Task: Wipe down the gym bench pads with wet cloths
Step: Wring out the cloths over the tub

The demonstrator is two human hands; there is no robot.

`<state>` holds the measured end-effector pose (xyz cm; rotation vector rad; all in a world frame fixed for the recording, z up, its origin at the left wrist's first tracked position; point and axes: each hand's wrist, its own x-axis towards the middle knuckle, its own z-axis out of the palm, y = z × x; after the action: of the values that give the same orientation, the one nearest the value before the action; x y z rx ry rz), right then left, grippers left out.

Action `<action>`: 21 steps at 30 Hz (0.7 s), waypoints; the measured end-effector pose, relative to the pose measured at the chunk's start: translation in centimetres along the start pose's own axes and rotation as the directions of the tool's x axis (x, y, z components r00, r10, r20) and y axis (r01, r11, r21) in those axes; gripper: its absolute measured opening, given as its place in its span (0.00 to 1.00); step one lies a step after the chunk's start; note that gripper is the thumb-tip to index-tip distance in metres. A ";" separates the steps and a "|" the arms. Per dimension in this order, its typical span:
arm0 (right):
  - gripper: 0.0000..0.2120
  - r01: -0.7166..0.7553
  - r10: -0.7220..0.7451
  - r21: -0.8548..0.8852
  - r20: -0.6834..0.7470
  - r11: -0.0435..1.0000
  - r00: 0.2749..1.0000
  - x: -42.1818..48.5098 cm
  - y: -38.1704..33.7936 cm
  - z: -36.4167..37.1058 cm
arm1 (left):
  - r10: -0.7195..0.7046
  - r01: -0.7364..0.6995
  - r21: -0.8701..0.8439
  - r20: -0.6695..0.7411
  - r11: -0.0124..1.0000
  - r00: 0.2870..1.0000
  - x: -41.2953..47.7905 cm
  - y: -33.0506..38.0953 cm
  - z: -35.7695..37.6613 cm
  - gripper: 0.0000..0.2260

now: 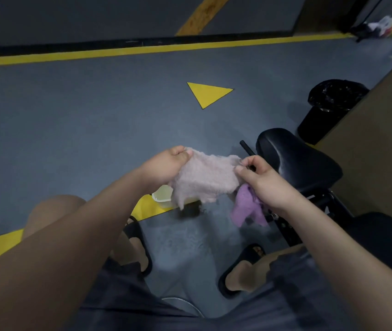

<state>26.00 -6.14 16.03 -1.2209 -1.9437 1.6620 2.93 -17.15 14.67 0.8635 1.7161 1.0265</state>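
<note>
Feet: black sandals (pixel 242 259) were planted on the grey floor (pixel 70 130), knees bent either side of the view.
Left hand (pixel 166 164): closed in a pinch on the left edge of the pale cloth (pixel 204 177).
Right hand (pixel 261 180): pinched the cloth's right edge, with a purple cloth (pixel 247 207) also gripped and dangling under the palm.
Pale cloth: stretched between both hands in the air, lower edge hanging ragged above the tub (pixel 164 198).
Tub: small and clear, on the floor, partly hidden by the cloth; contents unclear.
Seat pad (pixel 297 161): black and glossy, just right of the hands and not touched by either cloth.
Step in hand: probably opening the cloth out before wiping.
Doing it well: pull it flat, fold it into a firm square, let drips fall in the tub, and keep the purple cloth clear.
Bin (pixel 328 108): black-lined, beyond the pad.
</note>
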 end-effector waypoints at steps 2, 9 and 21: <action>0.13 -0.030 0.029 0.032 0.022 0.999 0.999 -0.2 -0.2 0.0 | -0.126 0.127 -0.086 0.010 0.988 0.992 0.0 0.3 0.0 0.11; 0.12 -0.074 0.074 -0.042 -0.014 0.996 0.997 -0.2 0.1 -0.2 | -0.172 0.183 -0.225 0.068 0.957 0.983 -0.2 -0.1 -1.4 0.25; 0.15 -0.118 0.121 -0.176 0.007 0.977 0.993 4.1 1.3 -0.1 | 0.003 -0.052 0.439 0.113 0.897 0.994 4.8 -0.4 -1.7 0.09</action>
<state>24.16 -3.00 13.66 -1.4178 -2.1033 1.5893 -0.23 -13.59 12.96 1.2109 1.8773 0.5937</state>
